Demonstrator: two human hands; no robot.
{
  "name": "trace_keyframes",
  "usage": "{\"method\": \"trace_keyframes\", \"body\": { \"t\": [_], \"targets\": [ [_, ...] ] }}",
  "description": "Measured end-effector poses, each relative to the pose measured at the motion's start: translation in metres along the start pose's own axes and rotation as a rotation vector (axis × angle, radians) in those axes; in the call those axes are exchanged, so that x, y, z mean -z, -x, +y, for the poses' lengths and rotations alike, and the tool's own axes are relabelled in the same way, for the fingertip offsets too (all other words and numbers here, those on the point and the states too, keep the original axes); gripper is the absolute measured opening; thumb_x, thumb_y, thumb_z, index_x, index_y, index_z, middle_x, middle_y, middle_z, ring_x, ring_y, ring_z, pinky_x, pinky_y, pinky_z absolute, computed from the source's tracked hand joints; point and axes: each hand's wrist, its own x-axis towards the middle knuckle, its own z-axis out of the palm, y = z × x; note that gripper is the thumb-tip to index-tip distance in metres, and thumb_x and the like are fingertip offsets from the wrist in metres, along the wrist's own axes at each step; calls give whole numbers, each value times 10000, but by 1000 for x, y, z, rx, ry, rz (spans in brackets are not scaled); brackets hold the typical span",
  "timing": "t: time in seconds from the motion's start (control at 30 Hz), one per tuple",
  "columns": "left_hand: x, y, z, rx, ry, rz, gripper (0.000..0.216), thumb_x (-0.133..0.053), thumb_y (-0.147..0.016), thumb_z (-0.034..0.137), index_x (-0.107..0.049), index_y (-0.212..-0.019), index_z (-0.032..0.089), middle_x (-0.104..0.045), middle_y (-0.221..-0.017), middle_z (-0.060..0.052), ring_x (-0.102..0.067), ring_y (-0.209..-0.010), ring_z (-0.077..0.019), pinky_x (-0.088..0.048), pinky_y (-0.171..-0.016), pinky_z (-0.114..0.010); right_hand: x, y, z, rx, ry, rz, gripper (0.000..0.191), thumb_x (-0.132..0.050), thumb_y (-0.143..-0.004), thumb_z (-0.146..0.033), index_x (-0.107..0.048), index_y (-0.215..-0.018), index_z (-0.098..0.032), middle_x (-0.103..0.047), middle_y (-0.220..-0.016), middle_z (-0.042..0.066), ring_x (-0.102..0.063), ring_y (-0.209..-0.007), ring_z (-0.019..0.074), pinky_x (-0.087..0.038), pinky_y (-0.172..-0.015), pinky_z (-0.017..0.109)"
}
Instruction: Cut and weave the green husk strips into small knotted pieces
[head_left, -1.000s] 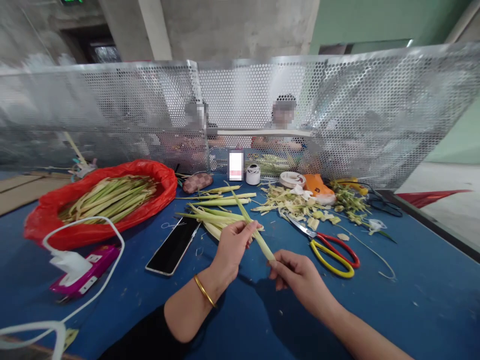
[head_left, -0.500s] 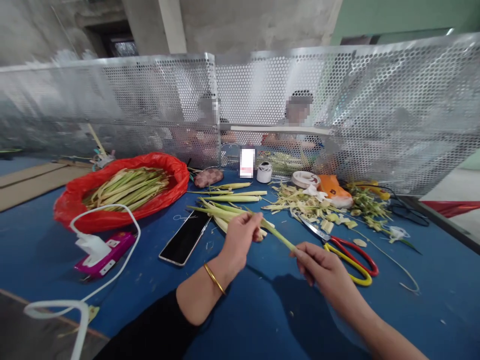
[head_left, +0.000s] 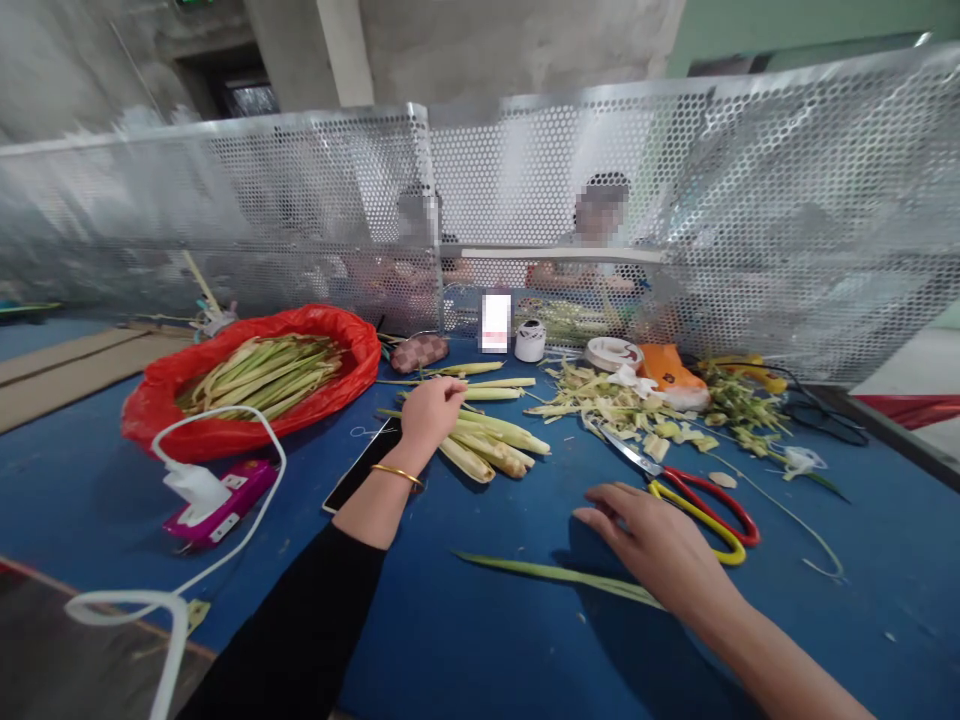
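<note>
My left hand [head_left: 433, 412], a gold bangle at its wrist, is over the upper left of a bundle of pale green stalks [head_left: 491, 446]. Its fingers look drawn together, and whatever is between them is hidden. Low over the blue table, my right hand [head_left: 637, 525] has a gap between thumb and fingers and holds nothing. A long green leaf strip [head_left: 544, 570] lies flat just below it, its right end passing under the hand. Scissors [head_left: 694, 490] with red and yellow handles rest to the right of that hand.
A red plastic bag [head_left: 330, 400] with many stalks sits left, beside a purple power strip [head_left: 225, 505] and white cord. A black phone [head_left: 356, 475] lies under my left forearm. Peel scraps [head_left: 600, 405], a tape roll [head_left: 613, 354] and an orange packet [head_left: 670, 375] are right. Perforated metal screen [head_left: 525, 165] behind.
My left hand has moved left and away from my right hand. The stalk stretched between them is gone from there, and a leaf strip now lies on the table. My right hand has loosened.
</note>
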Motion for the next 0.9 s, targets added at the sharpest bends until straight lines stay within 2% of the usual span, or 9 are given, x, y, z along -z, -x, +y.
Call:
{"method": "trace_keyframes", "body": {
  "t": [0.17, 0.23, 0.33, 0.43, 0.5, 0.6, 0.67, 0.77, 0.9],
  "targets": [
    [-22, -16, 5, -84, -278, -197, 221, -616, -716, 139, -753, -866, 228, -728, -1024, -75, -617, -1017, -253, -426, -882, -317, -5, -3, 2, 52, 94, 34, 254, -479, -933, -393, -651, -937, -206, -684, -831, 57, -666, -734, 216, -420, -580, 277],
    [-20, -22, 4, -125, -342, -285, 202, -624, -715, 165, -760, -849, 232, -732, -1017, -66, -625, -1000, -245, -434, -858, -297, -7, -3, 0, 67, 120, 27, 235, -490, -933, -379, -650, -925, -206, -683, -822, 54, -666, -735, 214, -422, -580, 274],
    [-10, -26, 0, -213, -374, -461, 150, -666, -705, 289, -768, -805, 245, -751, -894, -31, -657, -869, -216, -454, -762, -253, -8, -3, -2, 78, 161, -1, 208, -501, -932, -350, -650, -896, -209, -680, -813, 52, -664, -733, 218, -422, -585, 278],
    [-3, -24, -1, -285, -376, -562, 273, -717, -652, 317, -763, -911, 242, -750, -966, -25, -659, -899, -218, -456, -767, -241, -7, -3, -3, 79, 181, -19, 211, -503, -933, -343, -654, -883, -205, -678, -817, 56, -661, -757, 228, -431, -608, 290],
    [0, -21, 1, -306, -384, -548, 356, -705, -667, 305, -738, -1013, 224, -720, -1091, -52, -637, -994, -241, -446, -832, -265, -6, -3, -4, 80, 184, -23, 212, -504, -934, -339, -658, -890, -200, -679, -824, 58, -659, -775, 236, -437, -625, 300],
    [7, -19, 6, -318, -395, -475, 352, -558, -808, 306, -691, -1116, 200, -669, -1202, -80, -597, -1086, -237, -420, -899, -290, -7, -3, -5, 86, 180, -28, 208, -504, -936, -332, -659, -906, -197, -682, -834, 60, -655, -798, 239, -441, -647, 307],
    [16, -18, 8, -322, -416, -468, 310, -508, -825, 245, -712, -1057, 211, -704, -1122, -60, -622, -1024, -216, -433, -858, -275, -7, -3, -5, 90, 178, -34, 201, -507, -935, -326, -659, -908, -197, -683, -838, 60, -653, -804, 239, -441, -654, 308],
    [27, -15, 3, -311, -491, -512, 272, -593, -681, 134, -749, -881, 229, -743, -932, -44, -655, -867, -218, -447, -726, -259, -8, -2, -5, 89, 185, -43, 194, -511, -932, -315, -659, -896, -195, -679, -823, 59, -651, -800, 242, -439, -654, 314],
    [29, -11, -2, -330, -549, -479, 255, -563, -654, 83, -742, -777, 215, -735, -848, -65, -649, -825, -230, -429, -683, -270, -8, -2, -4, 87, 174, -26, 189, -510, -930, -310, -654, -882, -197, -680, -816, 58, -653, -797, 244, -440, -651, 317]
  ]
}}
